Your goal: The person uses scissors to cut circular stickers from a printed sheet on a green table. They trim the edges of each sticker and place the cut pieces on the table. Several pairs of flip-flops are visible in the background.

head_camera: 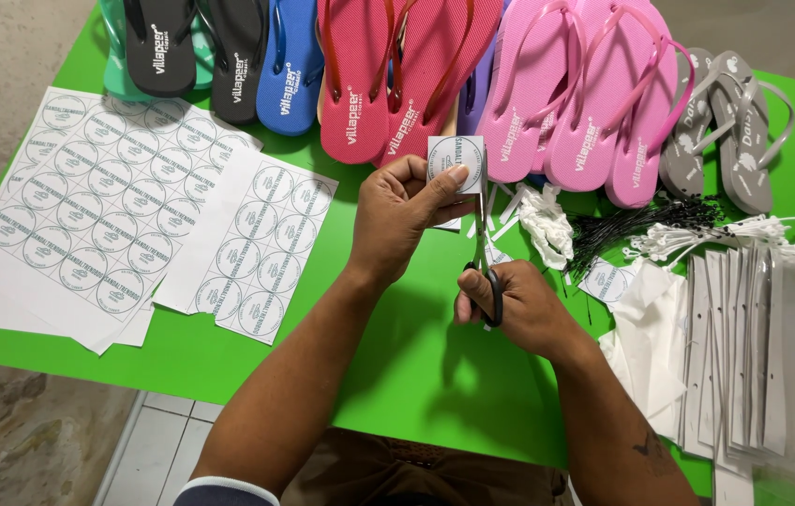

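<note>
square paper label [457,162] upright, scissors [484,267] beneath

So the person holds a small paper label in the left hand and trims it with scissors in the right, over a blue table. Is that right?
Not quite: the table is green, not blue. The rest holds. The head view shows the left hand pinching the small paper label while the right hand works the scissors along its edge.

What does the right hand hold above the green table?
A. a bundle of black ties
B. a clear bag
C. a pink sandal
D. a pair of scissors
D: the right hand grips black-handled scissors, blades pointing up at the small paper label pinched in the left hand.
</note>
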